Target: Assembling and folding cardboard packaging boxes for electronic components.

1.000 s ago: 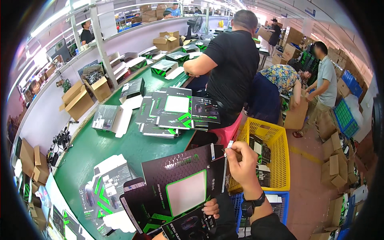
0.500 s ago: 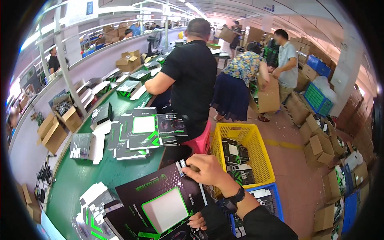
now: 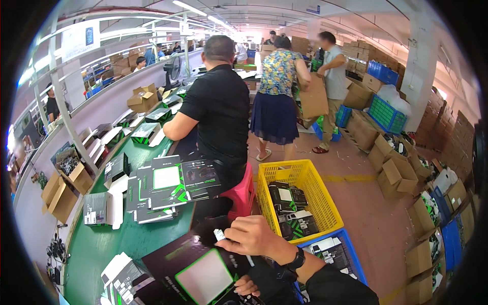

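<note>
A black printed carton (image 3: 168, 264) with green accents and a green-framed pale panel lies tilted in front of me, flat or partly folded. My left hand (image 3: 247, 286) curls its fingers over the carton's near right edge. Above that edge, my right hand (image 3: 254, 236), with a dark watch on the wrist, is closed in a pinch. A small white piece (image 3: 219, 235) sticks out from its fingertips; whether it is a flap of the carton or a separate piece I cannot tell.
Flat black cartons (image 3: 170, 183) lie stacked on the green table (image 3: 84, 244), near loose ones (image 3: 122, 277). Right of the table stand a yellow crate (image 3: 325, 203) and a blue crate (image 3: 356, 254), both holding cartons. A co-worker (image 3: 223, 107) sits ahead near a pink stool (image 3: 241, 190).
My right hand has shifted slightly down, the white piece still at its fingertips. The carton has tilted and sunk lower. Two people at the back have moved with a large brown box.
</note>
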Demonstrator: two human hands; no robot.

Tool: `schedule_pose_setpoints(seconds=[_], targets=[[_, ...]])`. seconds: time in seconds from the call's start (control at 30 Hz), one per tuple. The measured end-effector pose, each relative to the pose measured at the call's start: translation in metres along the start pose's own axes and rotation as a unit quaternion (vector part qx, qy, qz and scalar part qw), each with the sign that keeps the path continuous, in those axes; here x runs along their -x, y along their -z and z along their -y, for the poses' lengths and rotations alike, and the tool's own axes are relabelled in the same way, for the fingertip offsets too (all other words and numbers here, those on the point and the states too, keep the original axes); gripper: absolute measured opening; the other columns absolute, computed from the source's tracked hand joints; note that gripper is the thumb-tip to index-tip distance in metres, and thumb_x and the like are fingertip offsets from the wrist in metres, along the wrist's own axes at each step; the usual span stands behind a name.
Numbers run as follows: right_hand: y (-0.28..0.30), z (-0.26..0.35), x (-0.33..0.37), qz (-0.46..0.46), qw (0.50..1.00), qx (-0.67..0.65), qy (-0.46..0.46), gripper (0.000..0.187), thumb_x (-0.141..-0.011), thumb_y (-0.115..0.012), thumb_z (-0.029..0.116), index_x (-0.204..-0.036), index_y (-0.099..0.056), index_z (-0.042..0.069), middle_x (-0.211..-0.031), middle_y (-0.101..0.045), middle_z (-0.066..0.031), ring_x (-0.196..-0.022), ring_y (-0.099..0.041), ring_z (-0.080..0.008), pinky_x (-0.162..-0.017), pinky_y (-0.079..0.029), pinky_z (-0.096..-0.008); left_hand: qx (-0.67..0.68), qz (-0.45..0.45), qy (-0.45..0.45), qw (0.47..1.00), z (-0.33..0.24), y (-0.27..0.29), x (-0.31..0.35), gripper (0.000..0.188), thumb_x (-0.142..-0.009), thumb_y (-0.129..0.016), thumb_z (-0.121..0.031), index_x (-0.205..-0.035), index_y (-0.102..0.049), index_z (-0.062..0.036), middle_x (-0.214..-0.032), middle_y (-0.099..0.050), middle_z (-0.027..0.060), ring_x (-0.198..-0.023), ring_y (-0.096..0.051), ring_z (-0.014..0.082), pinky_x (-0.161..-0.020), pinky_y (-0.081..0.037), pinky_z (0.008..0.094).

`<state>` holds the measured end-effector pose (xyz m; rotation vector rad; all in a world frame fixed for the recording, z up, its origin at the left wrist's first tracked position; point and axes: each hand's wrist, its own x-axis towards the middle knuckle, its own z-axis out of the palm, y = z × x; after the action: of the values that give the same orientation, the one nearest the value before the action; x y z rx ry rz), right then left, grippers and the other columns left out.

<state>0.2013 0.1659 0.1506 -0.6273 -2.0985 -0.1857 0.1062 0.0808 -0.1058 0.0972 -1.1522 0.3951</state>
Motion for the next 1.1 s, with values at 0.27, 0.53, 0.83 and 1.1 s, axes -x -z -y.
schedule_pose_setpoints(seconds=[0.27,0.53,0.83,1.1], targets=[[0.002,0.005,0.050,-0.037,0.950,-0.124,-0.284,0.018,-0.091,-0.078,0.017,-0.089,-0.067,0.002,-0.071,-0.062,-0.0080,-0.058,-0.061,-0.0205,-0.053,-0.047,-0.0335,-0.067,-0.085,-0.067,0.992,-0.005,-0.049,-0.032,0.009,-0.106,-0.052,-0.022,-0.099,-0.058,-0.0216,-0.091,-0.064,-0.0078,-0.095,-0.055,0.0093,-0.104,-0.033,0.0364],[-0.015,0.013,0.053,-0.014,0.943,-0.156,-0.294,0.020,-0.094,-0.075,0.023,-0.089,-0.065,0.006,-0.070,-0.061,-0.0088,-0.058,-0.062,-0.0254,-0.053,-0.045,-0.0359,-0.066,-0.009,-0.052,0.996,0.004,-0.035,-0.057,0.012,-0.108,-0.046,-0.023,-0.102,-0.056,-0.0227,-0.094,-0.063,-0.0101,-0.094,-0.055,0.0076,-0.099,-0.034,0.0338],[-0.019,0.008,0.056,0.037,0.930,-0.139,-0.338,0.018,-0.094,-0.075,0.017,-0.094,-0.066,0.001,-0.076,-0.064,-0.0098,-0.064,-0.062,-0.0215,-0.058,-0.048,-0.0341,-0.061,-0.010,-0.042,0.997,0.008,-0.033,-0.050,0.008,-0.109,-0.048,-0.023,-0.104,-0.056,-0.0233,-0.097,-0.064,-0.0108,-0.098,-0.055,0.0067,-0.099,-0.034,0.0329],[-0.021,0.008,0.060,0.043,0.927,-0.138,-0.345,0.021,-0.095,-0.074,0.019,-0.092,-0.066,0.000,-0.077,-0.064,-0.0109,-0.064,-0.062,-0.0229,-0.059,-0.048,-0.0343,-0.050,0.027,-0.044,0.997,0.011,-0.026,-0.051,0.005,-0.108,-0.050,-0.021,-0.107,-0.054,-0.0234,-0.098,-0.063,-0.0104,-0.100,-0.055,0.0078,-0.102,-0.033,0.0343]])
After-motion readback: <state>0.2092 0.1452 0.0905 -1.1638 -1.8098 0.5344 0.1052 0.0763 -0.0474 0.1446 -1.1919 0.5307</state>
